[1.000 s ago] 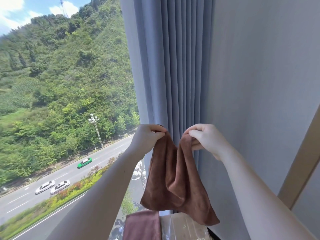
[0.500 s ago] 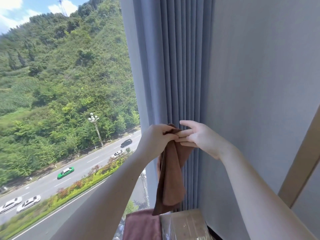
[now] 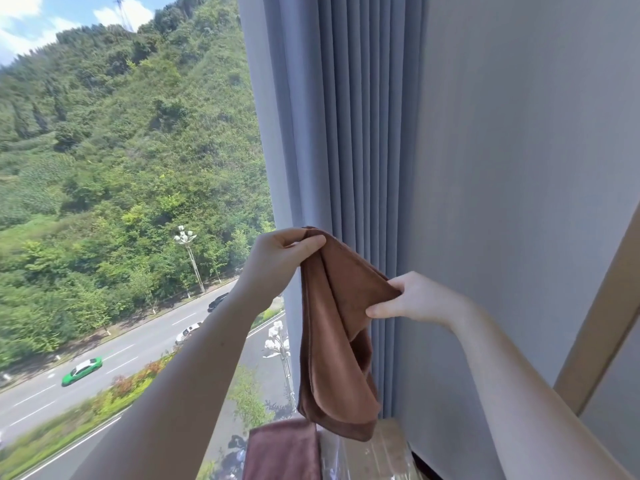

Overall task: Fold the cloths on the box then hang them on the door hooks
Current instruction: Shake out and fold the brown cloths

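A brown cloth hangs folded in the air in front of the curtain. My left hand pinches its gathered top corners. My right hand pinches the cloth's right edge lower down, pulling it out to the side. Below, a second, reddish-brown cloth lies on the box, which is wrapped in clear plastic. The hanging cloth's lower end touches or nearly touches the box top. No door hooks are in view.
A grey pleated curtain hangs straight ahead beside a large window on the left. A grey wall fills the right, with a tan frame strip at the far right.
My hands met and the cloth's two top corners passed to my left hand. My right hand then dropped and took the right edge, pulling it sideways.
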`<state>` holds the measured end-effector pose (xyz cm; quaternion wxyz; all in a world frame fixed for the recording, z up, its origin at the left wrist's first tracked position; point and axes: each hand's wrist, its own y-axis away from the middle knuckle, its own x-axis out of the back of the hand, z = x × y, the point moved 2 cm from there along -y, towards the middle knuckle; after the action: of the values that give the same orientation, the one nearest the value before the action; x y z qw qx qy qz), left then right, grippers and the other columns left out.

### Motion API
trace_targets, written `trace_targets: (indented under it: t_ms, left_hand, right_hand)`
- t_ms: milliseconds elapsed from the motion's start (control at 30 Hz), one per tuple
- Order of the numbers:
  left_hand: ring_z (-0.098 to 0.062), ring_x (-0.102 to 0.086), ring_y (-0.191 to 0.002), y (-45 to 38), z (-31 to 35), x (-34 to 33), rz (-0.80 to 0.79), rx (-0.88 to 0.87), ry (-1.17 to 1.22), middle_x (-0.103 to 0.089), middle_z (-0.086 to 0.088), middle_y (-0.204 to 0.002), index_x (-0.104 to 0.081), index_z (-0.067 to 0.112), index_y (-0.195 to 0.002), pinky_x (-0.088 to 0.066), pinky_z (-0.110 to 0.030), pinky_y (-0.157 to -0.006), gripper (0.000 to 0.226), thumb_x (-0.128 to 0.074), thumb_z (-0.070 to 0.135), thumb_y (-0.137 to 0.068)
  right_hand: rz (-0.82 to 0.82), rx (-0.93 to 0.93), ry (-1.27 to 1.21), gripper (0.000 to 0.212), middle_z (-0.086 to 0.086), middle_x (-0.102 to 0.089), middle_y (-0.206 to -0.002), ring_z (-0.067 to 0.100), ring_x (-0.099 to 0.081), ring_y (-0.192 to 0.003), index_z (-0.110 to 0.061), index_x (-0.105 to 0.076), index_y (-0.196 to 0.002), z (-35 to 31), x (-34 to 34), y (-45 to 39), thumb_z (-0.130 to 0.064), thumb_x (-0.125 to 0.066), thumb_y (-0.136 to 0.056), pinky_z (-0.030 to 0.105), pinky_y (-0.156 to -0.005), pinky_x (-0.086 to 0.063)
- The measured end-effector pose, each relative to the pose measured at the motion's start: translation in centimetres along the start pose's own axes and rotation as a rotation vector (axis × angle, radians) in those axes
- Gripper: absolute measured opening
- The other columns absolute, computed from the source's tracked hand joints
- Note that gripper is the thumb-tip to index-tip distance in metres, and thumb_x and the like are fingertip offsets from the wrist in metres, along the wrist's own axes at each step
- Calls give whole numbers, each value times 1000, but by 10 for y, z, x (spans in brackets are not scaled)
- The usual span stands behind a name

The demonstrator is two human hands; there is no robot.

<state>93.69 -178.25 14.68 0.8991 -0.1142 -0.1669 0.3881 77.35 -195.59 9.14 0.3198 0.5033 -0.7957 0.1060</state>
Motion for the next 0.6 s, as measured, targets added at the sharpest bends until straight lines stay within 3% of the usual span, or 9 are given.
trace_targets:
  t_ms: [100,167,267,333,467,600]
  left_hand:
    - [-18,-75,-93,2,-4,6,21,7,-71,-80,4,-89,-83,27,-88,-59,-42,-96,10,-75,22,-91]
    - [-21,-74,-91,3,-10,10,37,17,-111,-79,4,-87,-83,31,-83,-57,-48,-97,12,-75,25,-91]
    - [-27,-72,-86,3,-20,16,40,32,-144,-78,-1,-86,-82,35,-81,-55,-54,-97,11,-76,30,-89]
    - [-32,-72,-94,3,-24,18,38,36,-134,-78,0,-88,-82,33,-82,-55,-54,-98,8,-76,31,-87]
    - [-27,-73,-99,3,-29,22,35,56,-71,-79,1,-90,-83,29,-82,-56,-49,-99,13,-75,22,-90]
    - [-18,-74,-90,2,-29,24,48,78,38,-79,0,-90,-83,25,-82,-58,-47,-97,17,-73,15,-93]
  right_hand:
    - [145,20,12,24,-6,-79,-91,18,-74,-95,-25,-80,-86,0,4,-4,-46,-83,-76,36,-91,-57]
    - [204,64,3,19,-8,-77,-82,16,-73,-85,-24,-78,-79,-3,10,-4,-42,-83,-79,30,-78,-54]
    - [313,145,-82,20,-14,-74,-70,6,-68,-70,-23,-74,-71,-7,22,-4,-37,-86,-79,25,-70,-47]
    - [342,171,-60,24,-17,-68,-62,5,-62,-64,-24,-70,-69,-12,28,-6,-38,-86,-79,24,-65,-43]
    - [187,96,137,18,-9,-71,-73,12,-63,-74,-28,-76,-74,-15,35,-12,-43,-86,-75,30,-72,-46]
    - [254,176,-87,8,-18,-78,-91,1,-70,-97,-30,-82,-82,-13,42,-8,-31,-88,-77,26,-92,-49]
